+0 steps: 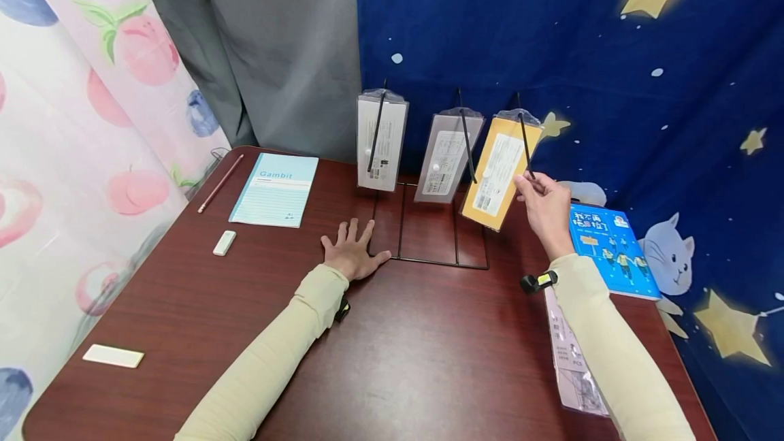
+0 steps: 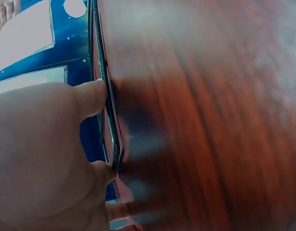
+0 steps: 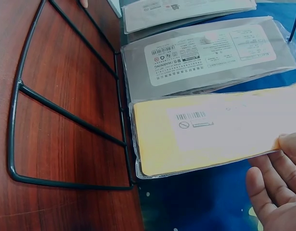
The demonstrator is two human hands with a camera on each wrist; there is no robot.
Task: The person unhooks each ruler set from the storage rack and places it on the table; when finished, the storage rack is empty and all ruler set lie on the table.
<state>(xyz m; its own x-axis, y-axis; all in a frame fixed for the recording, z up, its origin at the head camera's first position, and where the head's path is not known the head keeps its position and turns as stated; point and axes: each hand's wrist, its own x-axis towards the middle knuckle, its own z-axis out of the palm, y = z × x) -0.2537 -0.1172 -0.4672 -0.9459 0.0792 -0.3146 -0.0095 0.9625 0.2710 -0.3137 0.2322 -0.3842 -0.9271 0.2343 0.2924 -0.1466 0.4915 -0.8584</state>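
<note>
A yellow card in a clear packet (image 1: 502, 175) hangs on the right hook of a black wire display rack (image 1: 471, 267). My right hand (image 1: 547, 213) pinches the packet's right edge, thumb in front and fingers behind, as the right wrist view shows. Two more packets hang to its left: a mauve-grey packet (image 1: 447, 155) on the middle hook and a pale grey packet (image 1: 395, 135) on the left hook. With fingers spread, my left hand (image 1: 349, 250) rests at the rack's front left corner. In the left wrist view its thumb (image 2: 92, 98) touches the base wire.
A pink packet (image 1: 572, 373) lies partly beneath my right forearm, near a blue book (image 1: 612, 250). On the left side are a light blue notebook (image 1: 275, 189), a pencil (image 1: 220, 184), a small white block (image 1: 224, 243) and a flat white bar (image 1: 113, 356). Curtains hang behind the table.
</note>
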